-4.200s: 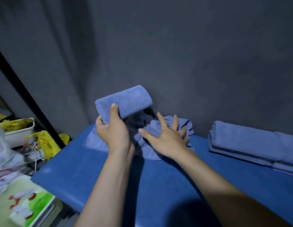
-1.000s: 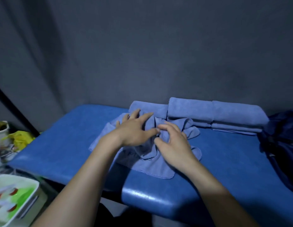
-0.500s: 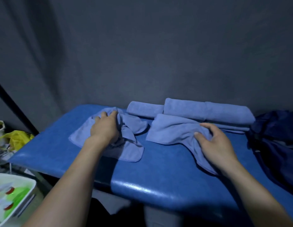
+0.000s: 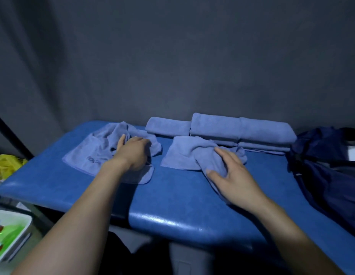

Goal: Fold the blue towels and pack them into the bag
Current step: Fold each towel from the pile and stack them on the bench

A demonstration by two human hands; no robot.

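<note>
Both hands have drawn apart since a second ago, when they met over one crumpled heap; two loose towels now lie separated on the blue bench (image 4: 182, 197). Far left of the left hand sit a white tray with green contents (image 4: 8, 233) and a yellow bag (image 4: 6, 163). That left hand (image 4: 133, 153) rests on the left towel (image 4: 89, 153), its grip curled into the bunched cloth, fingers partly hidden in the folds. Just beyond it, against the dark wall, lies a small folded towel (image 4: 167, 127), touching a stack of folded towels (image 4: 242, 132) that runs along behind the right hand. Between the two hands is a bare strip of bench. The right hand (image 4: 234, 175) lies on the right towel (image 4: 188, 153), its grip closed on a gathered fold, thumb and fingers pinching cloth. Well to the right of that hand, a dark navy bag (image 4: 327, 165) slumps on the bench's end, apart from both loose towels.
</note>
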